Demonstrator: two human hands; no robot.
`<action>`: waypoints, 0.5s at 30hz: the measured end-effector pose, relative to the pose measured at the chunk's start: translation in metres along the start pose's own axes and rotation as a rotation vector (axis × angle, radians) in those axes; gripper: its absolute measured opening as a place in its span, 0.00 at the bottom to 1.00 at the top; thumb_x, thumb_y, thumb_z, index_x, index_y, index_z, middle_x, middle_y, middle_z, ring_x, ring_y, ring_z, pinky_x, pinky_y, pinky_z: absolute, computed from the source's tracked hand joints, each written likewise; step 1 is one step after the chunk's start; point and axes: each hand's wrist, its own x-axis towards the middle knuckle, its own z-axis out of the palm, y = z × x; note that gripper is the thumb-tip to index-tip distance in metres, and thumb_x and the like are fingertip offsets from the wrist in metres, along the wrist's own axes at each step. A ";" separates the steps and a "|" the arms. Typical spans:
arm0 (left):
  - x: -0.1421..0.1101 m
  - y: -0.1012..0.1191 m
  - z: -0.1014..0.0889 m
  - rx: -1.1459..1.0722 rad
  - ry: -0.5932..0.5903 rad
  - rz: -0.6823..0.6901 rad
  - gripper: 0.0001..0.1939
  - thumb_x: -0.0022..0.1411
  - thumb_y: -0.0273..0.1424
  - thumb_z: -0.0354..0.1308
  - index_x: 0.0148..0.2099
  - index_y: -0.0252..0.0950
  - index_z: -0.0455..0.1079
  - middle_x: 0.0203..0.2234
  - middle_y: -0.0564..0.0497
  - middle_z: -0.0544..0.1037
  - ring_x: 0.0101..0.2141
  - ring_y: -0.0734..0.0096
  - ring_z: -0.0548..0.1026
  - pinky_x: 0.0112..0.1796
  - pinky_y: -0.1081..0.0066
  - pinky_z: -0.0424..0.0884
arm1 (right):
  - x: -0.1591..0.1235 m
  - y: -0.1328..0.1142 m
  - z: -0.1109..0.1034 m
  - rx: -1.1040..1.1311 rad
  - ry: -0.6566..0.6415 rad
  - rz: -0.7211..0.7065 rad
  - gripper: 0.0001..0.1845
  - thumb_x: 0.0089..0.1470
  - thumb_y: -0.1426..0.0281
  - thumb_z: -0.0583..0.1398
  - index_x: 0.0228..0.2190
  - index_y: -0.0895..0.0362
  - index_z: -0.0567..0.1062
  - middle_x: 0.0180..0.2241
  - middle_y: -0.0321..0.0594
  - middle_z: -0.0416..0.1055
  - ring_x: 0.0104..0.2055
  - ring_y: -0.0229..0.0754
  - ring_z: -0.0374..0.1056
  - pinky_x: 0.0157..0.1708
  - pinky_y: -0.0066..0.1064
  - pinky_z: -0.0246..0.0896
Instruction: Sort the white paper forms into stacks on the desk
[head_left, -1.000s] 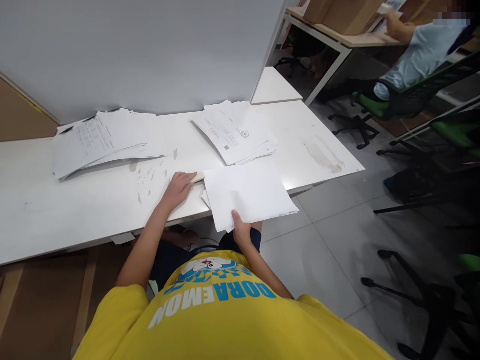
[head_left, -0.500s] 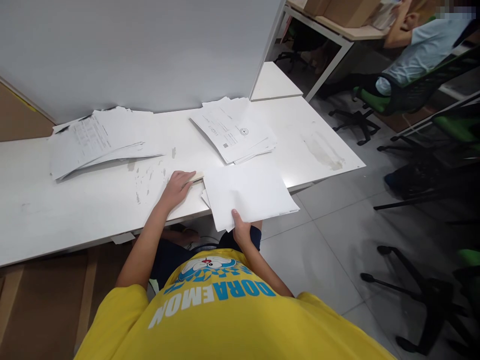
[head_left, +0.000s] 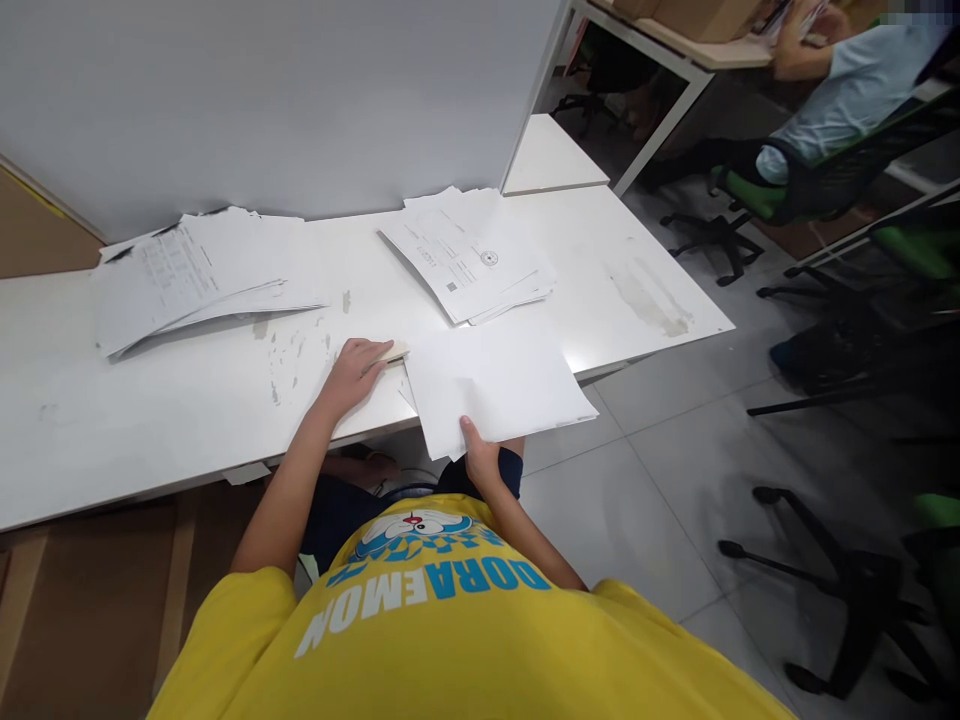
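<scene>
My left hand [head_left: 355,377] rests on the white desk with its fingers closed over a cream-coloured stapler [head_left: 393,352]. The stapler's far end meets the left upper corner of a sheaf of blank-faced white paper sheets [head_left: 499,385]. At the lower edge of that sheaf is my right hand [head_left: 478,452], thumb on top and fingers hidden underneath. The sheets stick out past the desk's front edge. Just behind them lies a printed paper stack [head_left: 472,250] with a round stamp and a small square code. A second paper stack [head_left: 202,275] sits farther left, its edges bent and uneven.
A grey partition [head_left: 262,100] rises along the back of the desk [head_left: 150,420]. Brown cardboard boxes [head_left: 90,600] are below at the left. On the right, office chairs [head_left: 844,580] stand on the tiled floor, and a person in a light-blue shirt [head_left: 855,90] sits at another desk.
Both my hands, the stapler and the sheaf stay almost where they were. The view has shifted slightly. At the far desk, the other person's arms have moved a little.
</scene>
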 end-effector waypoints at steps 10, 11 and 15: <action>0.003 0.004 0.006 0.128 -0.037 0.070 0.21 0.72 0.35 0.43 0.61 0.38 0.68 0.50 0.44 0.76 0.47 0.56 0.67 0.49 0.52 0.67 | -0.005 -0.001 0.007 -0.021 0.022 0.037 0.43 0.47 0.55 0.67 0.60 0.60 0.64 0.62 0.51 0.64 0.63 0.50 0.61 0.66 0.44 0.53; 0.003 0.004 0.007 0.132 -0.057 0.065 0.21 0.72 0.35 0.42 0.60 0.38 0.68 0.51 0.44 0.75 0.47 0.56 0.67 0.49 0.52 0.67 | -0.004 -0.002 0.008 -0.032 0.032 0.046 0.42 0.47 0.55 0.66 0.59 0.61 0.65 0.61 0.51 0.64 0.63 0.50 0.62 0.65 0.43 0.53; -0.002 0.003 0.007 0.140 -0.046 0.062 0.22 0.73 0.36 0.40 0.60 0.36 0.68 0.52 0.44 0.75 0.45 0.55 0.66 0.49 0.51 0.66 | -0.005 -0.025 0.011 -0.082 0.079 0.055 0.37 0.43 0.55 0.68 0.52 0.61 0.71 0.59 0.52 0.67 0.63 0.55 0.62 0.66 0.44 0.53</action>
